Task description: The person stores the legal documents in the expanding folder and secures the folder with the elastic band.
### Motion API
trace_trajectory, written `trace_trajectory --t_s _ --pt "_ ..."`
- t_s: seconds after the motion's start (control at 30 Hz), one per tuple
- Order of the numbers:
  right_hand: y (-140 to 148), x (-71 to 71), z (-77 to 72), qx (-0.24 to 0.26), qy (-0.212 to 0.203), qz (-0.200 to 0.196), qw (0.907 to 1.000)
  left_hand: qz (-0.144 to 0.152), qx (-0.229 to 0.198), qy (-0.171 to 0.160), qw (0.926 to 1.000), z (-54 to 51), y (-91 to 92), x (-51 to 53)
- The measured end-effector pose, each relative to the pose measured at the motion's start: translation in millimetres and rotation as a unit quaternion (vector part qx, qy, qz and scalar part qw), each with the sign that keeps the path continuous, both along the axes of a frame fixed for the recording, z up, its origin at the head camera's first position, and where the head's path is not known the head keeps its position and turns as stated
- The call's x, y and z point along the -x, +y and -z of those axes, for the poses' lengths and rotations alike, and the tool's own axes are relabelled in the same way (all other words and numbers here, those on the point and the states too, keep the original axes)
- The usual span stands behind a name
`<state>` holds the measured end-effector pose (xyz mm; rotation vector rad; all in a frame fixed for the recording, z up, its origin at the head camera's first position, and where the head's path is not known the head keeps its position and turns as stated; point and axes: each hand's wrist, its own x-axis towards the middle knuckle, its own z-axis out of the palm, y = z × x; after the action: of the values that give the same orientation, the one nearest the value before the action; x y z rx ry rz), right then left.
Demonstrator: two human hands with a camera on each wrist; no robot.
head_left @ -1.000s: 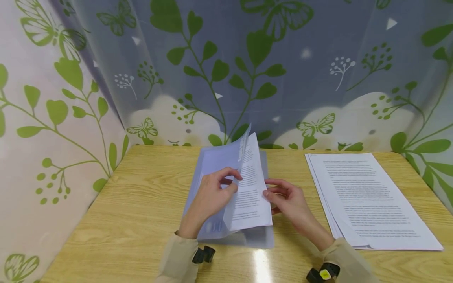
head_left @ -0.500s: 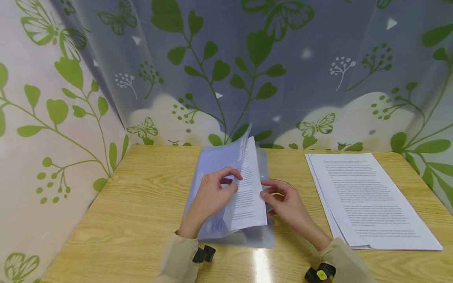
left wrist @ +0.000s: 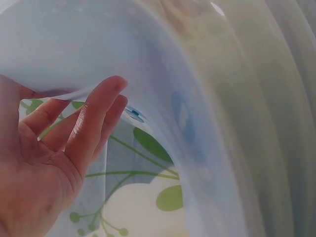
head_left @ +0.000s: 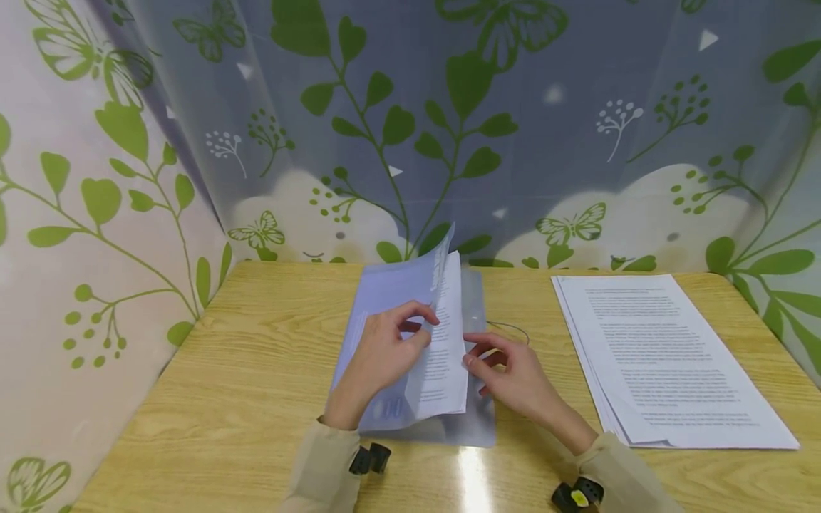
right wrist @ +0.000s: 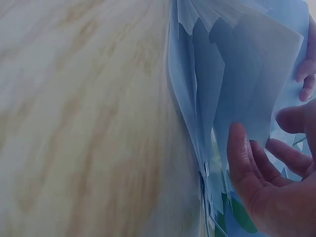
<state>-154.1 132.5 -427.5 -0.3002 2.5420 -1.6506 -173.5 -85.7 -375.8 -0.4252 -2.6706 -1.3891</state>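
A translucent bluish plastic document folder (head_left: 391,285) lies in front of me with its cover lifted. The left hand (head_left: 385,349) pinches the cover's free edge between thumb and fingers; in the left wrist view the cover (left wrist: 59,49) curves over that hand. Printed sheets (head_left: 449,377) stand partly inside the folder, tucked behind the cover. The right hand (head_left: 513,374) pinches the sheets' right edge. In the right wrist view several translucent pocket layers (right wrist: 237,69) fan out beside the right hand (right wrist: 276,192). How deep the sheets reach inside is hidden.
A stack of printed paper (head_left: 673,356) lies on the wooden table (head_left: 244,370) at the right. A thin elastic cord (head_left: 516,329) loops out from the folder's right edge. A patterned curtain (head_left: 577,142) hangs behind the table.
The right hand has moved left with the sheets, which slid further under the folder's cover. More of the folder's right side and the cord now show. The left hand stays in place.
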Motion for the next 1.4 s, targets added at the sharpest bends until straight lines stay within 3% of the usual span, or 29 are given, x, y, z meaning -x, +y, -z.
trace_trajectory --t_s 0.27,0.57,1.0,1.4 --pt "2.1 -0.3 -2.5 -0.019 0.031 -0.016 0.9992 0.0 -0.004 0.001 1.0 -2.2 0.6 0.2" --pt "8.0 -0.5 -3.5 -0.017 0.024 -0.024 0.9993 0.009 0.036 -0.013 0.9992 -4.7 1.1 -0.2" --pt "34.3 -0.5 -6.8 0.03 0.014 0.002 0.9995 -0.025 0.002 0.013 0.9996 -4.9 3.3 1.1" --pt "65.4 -3.9 -10.3 0.001 0.032 0.025 0.9992 -0.004 -0.006 -0.008 0.9999 -6.3 0.1 2.4"
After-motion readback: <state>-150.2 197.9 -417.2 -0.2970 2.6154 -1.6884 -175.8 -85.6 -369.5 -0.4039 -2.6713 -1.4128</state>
